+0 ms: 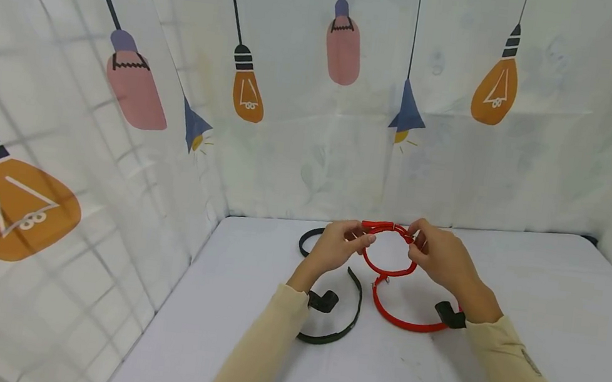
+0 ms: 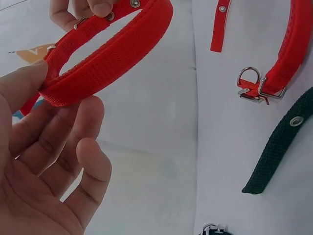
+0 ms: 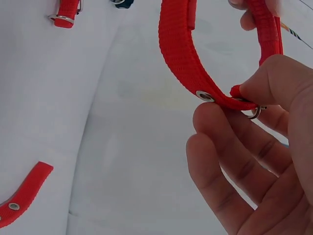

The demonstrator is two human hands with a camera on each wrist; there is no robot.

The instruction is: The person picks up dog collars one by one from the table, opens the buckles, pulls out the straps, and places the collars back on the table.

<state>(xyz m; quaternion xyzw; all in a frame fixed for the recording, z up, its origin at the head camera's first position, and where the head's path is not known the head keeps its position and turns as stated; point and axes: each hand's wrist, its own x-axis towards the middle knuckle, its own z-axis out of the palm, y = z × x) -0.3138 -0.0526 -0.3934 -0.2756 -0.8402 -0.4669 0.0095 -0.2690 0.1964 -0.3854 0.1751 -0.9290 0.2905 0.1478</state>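
Observation:
A red pet collar (image 2: 107,68), bent into a loop, is held up above the far part of the table between both hands. My left hand (image 1: 335,245) pinches its left side between thumb and fingers. On the opposite side my right hand (image 1: 442,257) grips the strap near a metal ring (image 3: 255,112), the thumb pressing on a short end. Metal eyelets (image 3: 205,96) show along the band. Below it, a second red collar (image 1: 410,325) lies opened out on the table, with a buckle and D-ring (image 2: 249,76) at one end.
Left of the second red collar, a dark green collar (image 1: 324,340) lies curved on the white table (image 1: 199,330). A black collar (image 1: 303,239) lies farther back, partly behind the left hand. A fabric wall with printed lamps (image 1: 299,152) stands along the table's back and left.

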